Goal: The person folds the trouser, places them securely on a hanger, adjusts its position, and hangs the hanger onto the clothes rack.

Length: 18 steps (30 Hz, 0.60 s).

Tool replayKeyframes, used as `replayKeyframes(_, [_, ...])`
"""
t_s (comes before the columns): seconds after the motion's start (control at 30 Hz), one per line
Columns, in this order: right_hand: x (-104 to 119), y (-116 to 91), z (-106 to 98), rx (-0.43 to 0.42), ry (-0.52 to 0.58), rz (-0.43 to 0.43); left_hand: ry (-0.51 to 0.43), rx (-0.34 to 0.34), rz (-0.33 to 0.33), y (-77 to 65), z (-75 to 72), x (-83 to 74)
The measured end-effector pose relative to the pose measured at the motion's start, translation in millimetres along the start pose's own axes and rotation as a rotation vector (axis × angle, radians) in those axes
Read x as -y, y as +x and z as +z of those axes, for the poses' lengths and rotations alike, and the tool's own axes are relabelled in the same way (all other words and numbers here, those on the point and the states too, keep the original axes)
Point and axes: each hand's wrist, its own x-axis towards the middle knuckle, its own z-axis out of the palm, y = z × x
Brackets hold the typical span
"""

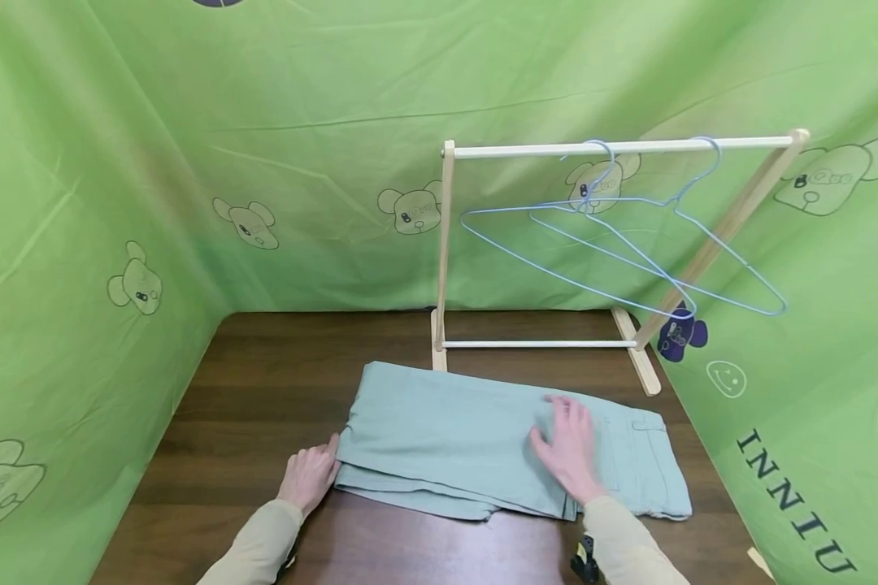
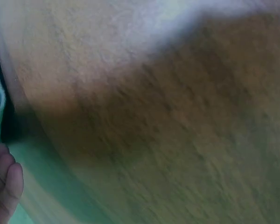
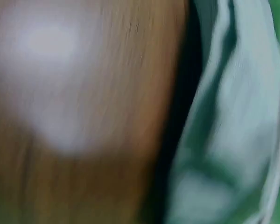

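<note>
Green printed cloth (image 1: 58, 244) walls off a dark wood tabletop (image 1: 263, 382) where, with the clock centred on the trousers, a person's left hand (image 1: 310, 474) lies at nine o'clock, against the garment's folded end. Its fingertips show just beside the fabric in the left wrist view; whether they pinch it cannot be told. A light, steady anchor there would likely serve best, so that the fold does not creep.

The pale blue-green trousers (image 1: 454, 431) lie flat on the tabletop, folded, with their layers stepped unevenly along the six o'clock edge and the waistband (image 1: 668, 467) at three. Squaring that edge with the fingertips should give a neater stack.

The right hand (image 1: 571, 447) is over the fabric, between the centre and three o'clock, fingers spread and gripping nothing; contact is unclear. A flat palm swept towards the waistband would probably ease creases without dragging the top layer.

At one o'clock, a wooden rack (image 1: 651, 147) carries two blue hangers (image 1: 585, 203).
</note>
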Motion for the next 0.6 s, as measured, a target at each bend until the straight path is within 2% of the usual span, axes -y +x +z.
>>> replayKeyframes(0.07, [23,0,8,0.040,-0.060,-0.232,-0.009,-0.018,0.001,0.4,-0.4,1.0])
replayKeyframes(0.13, [48,0,15,0.158,-0.057,-0.418,-0.005,-0.037,0.001,0.8,-0.6,2.9])
replayKeyframes(0.23, [79,-1,28,0.336,-0.056,-0.625,0.013,-0.061,0.014,1.9,-1.4,7.0])
replayKeyframes(0.33, [102,-3,40,0.461,-0.091,-0.778,0.038,-0.060,0.046,3.2,-2.3,11.5])
replayKeyframes(0.4, [116,-5,47,0.543,-0.135,-0.840,0.047,-0.049,0.074,4.4,-3.5,14.1])
replayKeyframes(0.47, [130,-7,55,0.627,-0.203,-0.860,0.054,-0.039,0.099,5.4,-4.5,16.0])
replayKeyframes(0.53, [143,-8,63,0.694,-0.275,-0.849,0.058,-0.036,0.121,5.5,-5.1,17.9])
replayKeyframes(0.6, [154,-9,70,0.728,-0.338,-0.818,0.055,-0.047,0.144,5.0,-4.8,19.1])
